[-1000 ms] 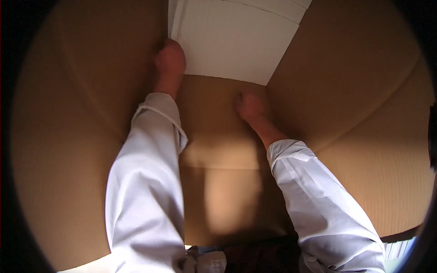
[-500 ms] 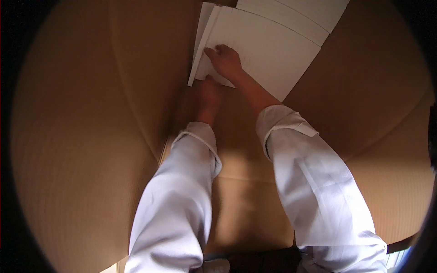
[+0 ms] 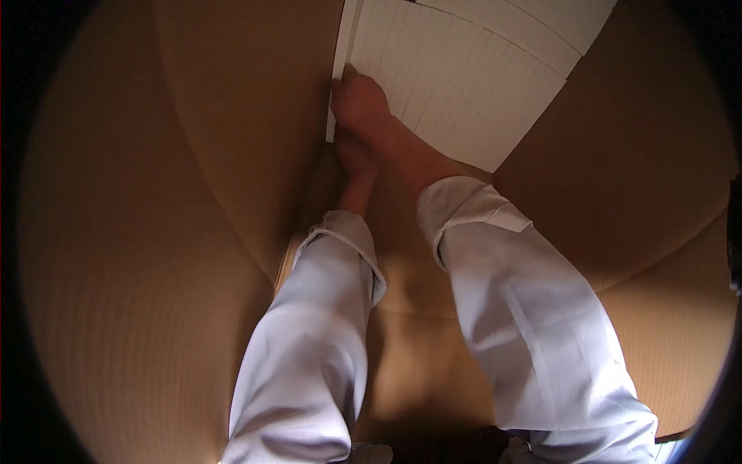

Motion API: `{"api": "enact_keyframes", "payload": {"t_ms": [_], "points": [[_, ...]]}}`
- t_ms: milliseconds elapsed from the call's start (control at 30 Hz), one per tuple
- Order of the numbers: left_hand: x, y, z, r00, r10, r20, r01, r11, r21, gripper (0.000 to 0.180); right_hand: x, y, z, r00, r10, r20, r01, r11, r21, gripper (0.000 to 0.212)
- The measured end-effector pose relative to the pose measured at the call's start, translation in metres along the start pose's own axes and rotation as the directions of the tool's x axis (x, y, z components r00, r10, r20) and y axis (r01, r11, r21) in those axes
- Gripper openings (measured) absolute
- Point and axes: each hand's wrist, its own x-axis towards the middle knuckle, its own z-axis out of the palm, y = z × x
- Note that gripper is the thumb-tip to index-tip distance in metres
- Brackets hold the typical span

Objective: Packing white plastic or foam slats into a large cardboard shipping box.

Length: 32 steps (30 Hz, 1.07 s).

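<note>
Inside a large brown cardboard box, thin flat white pieces, cartons or panels, stand packed edge-on in a row at the far end. One white flat piece is upright at the left end of this row, along the cardboard wall. Curled over that piece's near part is my right hand, its fingers closed at the edge. My left hand sits just below, under my right wrist, close to the piece's lower end. Its fingers are mostly hidden.
Brown cardboard walls rise at the left and right. More white pieces lie beyond the row at the top right. The cardboard floor shows between my white sleeves.
The white piece that lay broadside over the row has swung upright against the left wall, uncovering the row of thin edges. My right hand has moved left and slightly down, over my left hand.
</note>
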Motion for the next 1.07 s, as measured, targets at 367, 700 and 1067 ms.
{"api": "enact_keyframes", "payload": {"t_ms": [367, 700, 1067], "points": [[0.022, 0.025, -0.03, 0.821, -0.388, 0.419, 0.539, 0.768, -0.346, 0.058, -0.017, 0.033, -0.039, 0.998, 0.017, 0.065, -0.015, 0.999, -0.032, 0.06], [0.028, 0.046, -0.068, 0.727, -0.455, 0.514, 0.651, 0.695, -0.305, 0.063, -0.067, 0.052, -0.087, 0.99, 0.137, 0.019, -0.135, 0.987, -0.089, 0.057], [0.036, 0.073, -0.159, 0.762, -0.161, 0.627, 0.441, 0.838, -0.321, 0.053, -0.13, -0.014, -0.148, 0.997, 0.052, -0.052, -0.061, 0.976, -0.207, 0.047]]}}
